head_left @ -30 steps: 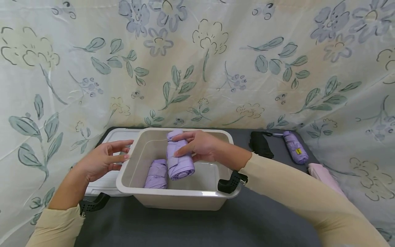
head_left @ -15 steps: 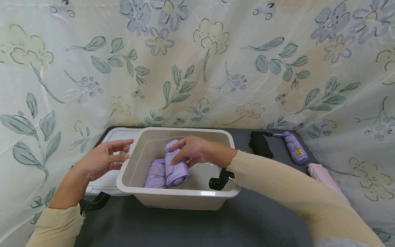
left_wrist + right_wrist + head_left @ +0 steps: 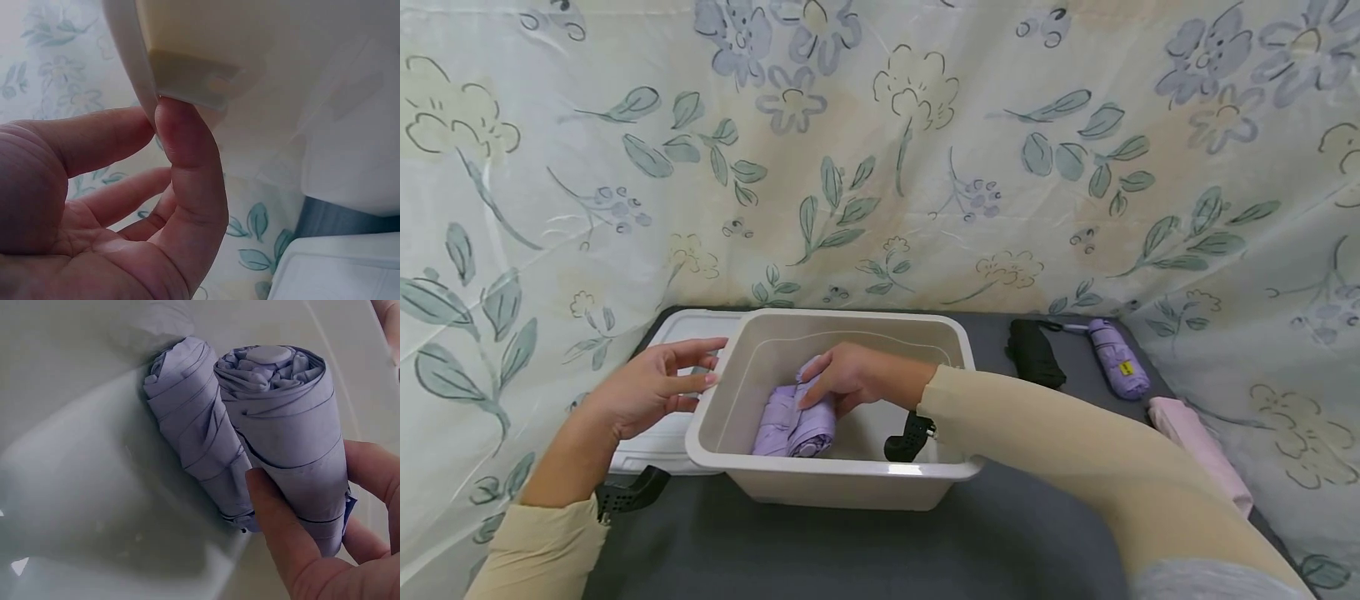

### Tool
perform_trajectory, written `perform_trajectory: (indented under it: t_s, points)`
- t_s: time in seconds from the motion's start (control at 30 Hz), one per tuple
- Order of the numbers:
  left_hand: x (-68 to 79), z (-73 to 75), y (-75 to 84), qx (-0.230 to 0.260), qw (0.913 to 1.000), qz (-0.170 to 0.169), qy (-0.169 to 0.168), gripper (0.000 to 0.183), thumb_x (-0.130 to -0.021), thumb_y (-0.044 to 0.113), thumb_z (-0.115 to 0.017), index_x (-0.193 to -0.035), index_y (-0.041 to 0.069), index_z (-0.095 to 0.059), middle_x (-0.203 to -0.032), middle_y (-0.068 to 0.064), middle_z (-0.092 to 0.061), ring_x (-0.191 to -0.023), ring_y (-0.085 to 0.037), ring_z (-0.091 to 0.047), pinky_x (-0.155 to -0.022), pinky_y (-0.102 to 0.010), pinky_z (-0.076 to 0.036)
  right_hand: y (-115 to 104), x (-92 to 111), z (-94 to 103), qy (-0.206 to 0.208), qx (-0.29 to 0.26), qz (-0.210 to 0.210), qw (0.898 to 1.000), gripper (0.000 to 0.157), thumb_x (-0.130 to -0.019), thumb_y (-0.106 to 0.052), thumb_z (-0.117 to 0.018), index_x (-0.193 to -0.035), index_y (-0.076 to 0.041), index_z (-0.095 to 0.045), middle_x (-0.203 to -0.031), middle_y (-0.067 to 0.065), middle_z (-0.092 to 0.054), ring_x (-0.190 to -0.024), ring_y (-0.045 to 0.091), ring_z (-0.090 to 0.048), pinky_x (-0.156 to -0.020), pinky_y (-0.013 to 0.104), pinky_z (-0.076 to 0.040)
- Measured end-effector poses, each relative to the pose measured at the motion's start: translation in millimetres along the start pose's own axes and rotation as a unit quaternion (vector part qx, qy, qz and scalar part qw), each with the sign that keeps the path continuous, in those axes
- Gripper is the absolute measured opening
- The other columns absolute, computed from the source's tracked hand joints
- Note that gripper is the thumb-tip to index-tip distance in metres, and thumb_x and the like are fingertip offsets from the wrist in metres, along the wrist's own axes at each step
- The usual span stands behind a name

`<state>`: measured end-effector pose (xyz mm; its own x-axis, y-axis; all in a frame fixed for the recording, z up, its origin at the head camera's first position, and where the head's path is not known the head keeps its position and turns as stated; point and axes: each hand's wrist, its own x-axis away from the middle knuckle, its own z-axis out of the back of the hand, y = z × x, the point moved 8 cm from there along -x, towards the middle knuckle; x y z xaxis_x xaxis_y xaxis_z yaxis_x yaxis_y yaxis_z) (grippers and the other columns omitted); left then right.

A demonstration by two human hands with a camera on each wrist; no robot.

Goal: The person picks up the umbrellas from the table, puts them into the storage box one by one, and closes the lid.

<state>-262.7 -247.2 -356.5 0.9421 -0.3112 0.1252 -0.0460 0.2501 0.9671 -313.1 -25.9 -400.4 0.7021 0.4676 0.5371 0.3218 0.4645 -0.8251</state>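
Observation:
My right hand [image 3: 850, 377] is down inside a beige plastic tub [image 3: 842, 490] and grips a rolled purple folding umbrella [image 3: 812, 432]. In the right wrist view, thumb and fingers wrap the held umbrella [image 3: 290, 440], whose round pale end cap faces the camera. A second purple umbrella [image 3: 772, 427] lies on the tub floor at the left, close beside the held one. At the tub's left rim is my left hand [image 3: 658, 387]. The left wrist view has its thumb and index finger pinching the rim [image 3: 145, 69].
A white lid [image 3: 658, 454] lies left of the tub. At the back right of the dark table [image 3: 850, 554] lie a black folded umbrella [image 3: 1033, 354] and a purple umbrella [image 3: 1118, 358] with a yellow label. A pink item [image 3: 1198, 450] lies nearer. Floral cloth [image 3: 880, 167] hangs behind.
My right hand has lowered the purple umbrella into the tub and shifted it left, up against the other one. The left hand has stayed at the rim.

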Motion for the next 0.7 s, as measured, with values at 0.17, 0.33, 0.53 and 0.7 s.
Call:
perform_trajectory:
  t_s: [0.17, 0.33, 0.53, 0.7]
  points:
    - [0.7, -1.0, -3.0, 0.004, 1.0, 0.0, -0.004, 0.069, -0.101, 0.01, -0.064, -0.159, -0.003, -0.029, -0.118, 0.004, -0.062, -0.103, -0.01, -0.068, -0.084, -0.037, -0.062, 4, -7, -3.2, 0.015, 0.003, 0.002, 1.0, 0.052, -0.077, 0.007, -0.084, -0.126, 0.0, -0.07, -0.115, 0.013, -0.067, -0.089, 0.026, -0.066, -0.09, 0.052, -0.06]
    - [0.8, -1.1, -4.5, 0.003, 1.0, -0.001, -0.004, 0.068, -0.101, 0.01, -0.064, -0.158, -0.004, -0.03, -0.117, 0.004, -0.062, -0.101, -0.011, -0.067, -0.083, -0.036, -0.062, 4, -11, -9.2, 0.012, 0.018, 0.016, 1.0, 0.053, -0.078, 0.007, -0.083, -0.129, 0.001, -0.069, -0.116, 0.011, -0.066, -0.089, 0.024, -0.063, -0.088, 0.05, -0.061]
    - [1.5, -1.9, -0.9, 0.0, 1.0, -0.009, -0.004, 0.068, -0.1, 0.009, -0.064, -0.158, -0.005, -0.03, -0.116, 0.003, -0.062, -0.101, -0.01, -0.068, -0.082, -0.035, -0.062, 3, -13, -14.7, 0.005, 0.019, 0.02, 1.0, 0.056, -0.081, 0.008, -0.08, -0.134, 0.002, -0.064, -0.116, 0.013, -0.063, -0.091, 0.025, -0.063, -0.089, 0.05, -0.06]
    - [1.8, -2.4, 2.1, -0.001, 1.0, -0.009, -0.003, 0.068, -0.1, 0.008, -0.064, -0.157, -0.005, -0.03, -0.115, 0.003, -0.062, -0.1, -0.01, -0.067, -0.082, -0.035, -0.062, 7, -15, -16.0, 0.0, 0.014, 0.01, 1.0, 0.056, -0.084, 0.011, -0.075, -0.137, 0.004, -0.06, -0.117, 0.016, -0.061, -0.095, 0.026, -0.063, -0.095, 0.051, -0.058]
